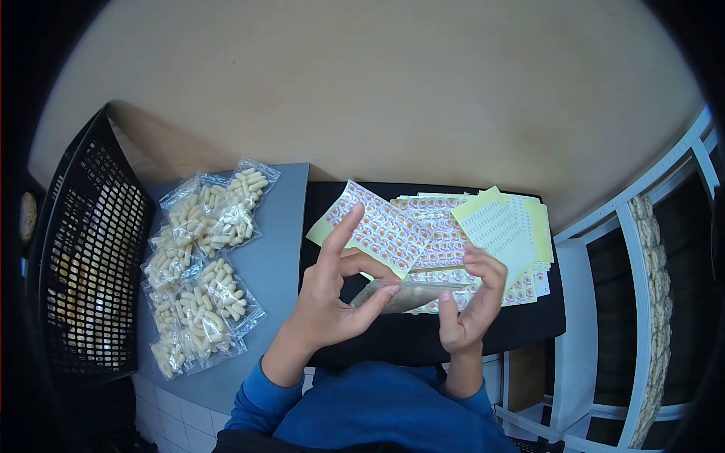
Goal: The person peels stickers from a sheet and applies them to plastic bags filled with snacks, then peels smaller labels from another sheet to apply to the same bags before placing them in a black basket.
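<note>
My left hand [330, 298] pinches the top edge of a flat, greyish see-through plastic bag [408, 297] between thumb and a bent finger, while its index finger points up and away. Close by the bag's right end is my right hand [474, 306], its thumb and curled fingers apart with a gap between them. Under and beyond both hands lie sheets of round orange-and-white stickers [385, 238], spread in an overlapping pile. A yellow-edged backing sheet [495, 230] with rows of small grey print rests on the pile's right part.
Several clear bags of pale, finger-shaped pieces [204, 294] are heaped on the grey table [283, 249] to the left. A black perforated basket [94, 257] stands tilted beyond them. The stickers rest on a black surface [529, 325]. At right is a white frame shelf [581, 317].
</note>
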`<move>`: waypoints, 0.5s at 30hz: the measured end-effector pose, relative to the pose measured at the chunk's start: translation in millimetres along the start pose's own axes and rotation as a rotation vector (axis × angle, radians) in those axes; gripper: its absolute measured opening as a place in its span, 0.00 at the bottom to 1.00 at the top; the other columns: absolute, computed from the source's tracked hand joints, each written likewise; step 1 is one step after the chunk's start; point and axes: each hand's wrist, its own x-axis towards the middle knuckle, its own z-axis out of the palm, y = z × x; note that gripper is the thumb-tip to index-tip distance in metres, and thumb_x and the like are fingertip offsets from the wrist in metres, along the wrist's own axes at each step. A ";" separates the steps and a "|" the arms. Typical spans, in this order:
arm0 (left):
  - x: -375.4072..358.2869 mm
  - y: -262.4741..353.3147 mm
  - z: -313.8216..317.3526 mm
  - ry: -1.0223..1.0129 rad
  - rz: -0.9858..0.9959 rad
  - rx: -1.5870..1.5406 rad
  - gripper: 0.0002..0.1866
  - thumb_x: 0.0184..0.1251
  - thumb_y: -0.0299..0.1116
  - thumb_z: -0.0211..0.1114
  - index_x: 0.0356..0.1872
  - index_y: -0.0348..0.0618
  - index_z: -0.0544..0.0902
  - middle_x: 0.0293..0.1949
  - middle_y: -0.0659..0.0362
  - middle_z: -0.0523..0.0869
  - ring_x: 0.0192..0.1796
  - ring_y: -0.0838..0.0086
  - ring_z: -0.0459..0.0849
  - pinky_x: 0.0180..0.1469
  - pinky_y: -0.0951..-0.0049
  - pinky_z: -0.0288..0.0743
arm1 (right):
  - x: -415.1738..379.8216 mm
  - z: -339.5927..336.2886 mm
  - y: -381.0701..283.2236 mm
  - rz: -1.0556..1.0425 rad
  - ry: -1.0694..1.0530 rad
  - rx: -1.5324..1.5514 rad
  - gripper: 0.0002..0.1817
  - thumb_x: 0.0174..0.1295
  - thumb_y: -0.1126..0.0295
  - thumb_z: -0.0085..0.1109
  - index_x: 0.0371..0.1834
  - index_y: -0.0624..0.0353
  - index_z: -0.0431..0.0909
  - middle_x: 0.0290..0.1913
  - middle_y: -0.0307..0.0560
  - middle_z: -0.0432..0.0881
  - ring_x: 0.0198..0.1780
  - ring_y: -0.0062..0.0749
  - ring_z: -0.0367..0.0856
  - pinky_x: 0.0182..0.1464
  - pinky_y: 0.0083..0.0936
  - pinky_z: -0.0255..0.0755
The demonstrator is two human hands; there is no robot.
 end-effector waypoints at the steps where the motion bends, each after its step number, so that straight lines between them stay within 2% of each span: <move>1: -0.7 -0.6 -0.2 -0.014 0.034 0.040 0.43 0.46 0.20 0.66 0.63 0.30 0.50 0.24 0.55 0.83 0.32 0.72 0.83 0.42 0.76 0.72 | 4.2 -6.0 -7.6 0.002 -0.056 -0.104 0.15 0.44 0.73 0.59 0.37 0.58 0.71 0.42 0.49 0.73 0.53 0.45 0.69 0.62 0.49 0.49; 2: -1.6 -0.2 0.0 -0.015 0.031 0.039 0.43 0.46 0.20 0.66 0.63 0.30 0.50 0.24 0.55 0.83 0.32 0.72 0.83 0.42 0.76 0.72 | 7.3 -7.7 -13.6 0.004 -0.057 -0.105 0.15 0.44 0.73 0.59 0.37 0.58 0.71 0.42 0.49 0.73 0.53 0.45 0.69 0.62 0.49 0.49; 4: -2.2 0.9 0.9 -0.060 0.003 0.025 0.43 0.46 0.21 0.66 0.63 0.30 0.51 0.23 0.56 0.82 0.30 0.71 0.83 0.43 0.75 0.71 | 11.1 -6.2 -22.0 -0.063 -0.278 -0.386 0.10 0.44 0.69 0.62 0.31 0.51 0.76 0.42 0.38 0.76 0.55 0.41 0.68 0.66 0.53 0.34; 5: -1.6 0.0 0.8 -0.063 0.006 0.022 0.43 0.46 0.21 0.66 0.63 0.30 0.51 0.23 0.56 0.82 0.30 0.71 0.83 0.43 0.75 0.71 | 9.0 -1.9 -19.4 -0.043 -0.267 -0.342 0.06 0.44 0.67 0.64 0.26 0.49 0.77 0.38 0.33 0.78 0.55 0.37 0.69 0.66 0.54 0.27; 7: -1.0 -2.1 0.1 -0.106 0.062 0.082 0.44 0.44 0.20 0.67 0.62 0.26 0.50 0.21 0.59 0.82 0.28 0.76 0.80 0.41 0.77 0.70 | 7.0 0.8 -15.3 -0.043 -0.279 -0.312 0.05 0.45 0.68 0.63 0.26 0.50 0.77 0.36 0.32 0.78 0.55 0.37 0.70 0.66 0.54 0.28; 11: -1.7 -1.4 -1.7 -0.113 0.061 0.104 0.43 0.44 0.21 0.68 0.62 0.25 0.51 0.22 0.60 0.82 0.28 0.76 0.80 0.43 0.75 0.70 | 6.8 3.4 -16.5 -0.001 -0.287 -0.228 0.04 0.46 0.70 0.62 0.25 0.50 0.78 0.31 0.31 0.79 0.53 0.35 0.71 0.66 0.54 0.28; 13: -1.1 0.2 -1.1 -0.124 0.051 0.072 0.41 0.47 0.21 0.66 0.63 0.29 0.52 0.19 0.57 0.80 0.26 0.71 0.80 0.42 0.76 0.71 | 5.8 3.5 -15.8 -0.008 -0.288 -0.234 0.03 0.46 0.70 0.62 0.25 0.50 0.78 0.31 0.31 0.79 0.53 0.35 0.71 0.66 0.54 0.28; 15: -0.8 -0.7 -2.0 -0.141 0.059 0.088 0.42 0.47 0.21 0.66 0.63 0.29 0.51 0.20 0.57 0.80 0.27 0.70 0.80 0.42 0.75 0.71 | 5.4 4.1 -15.4 -0.014 -0.289 -0.236 0.03 0.46 0.70 0.62 0.25 0.50 0.78 0.31 0.31 0.79 0.53 0.34 0.71 0.66 0.54 0.27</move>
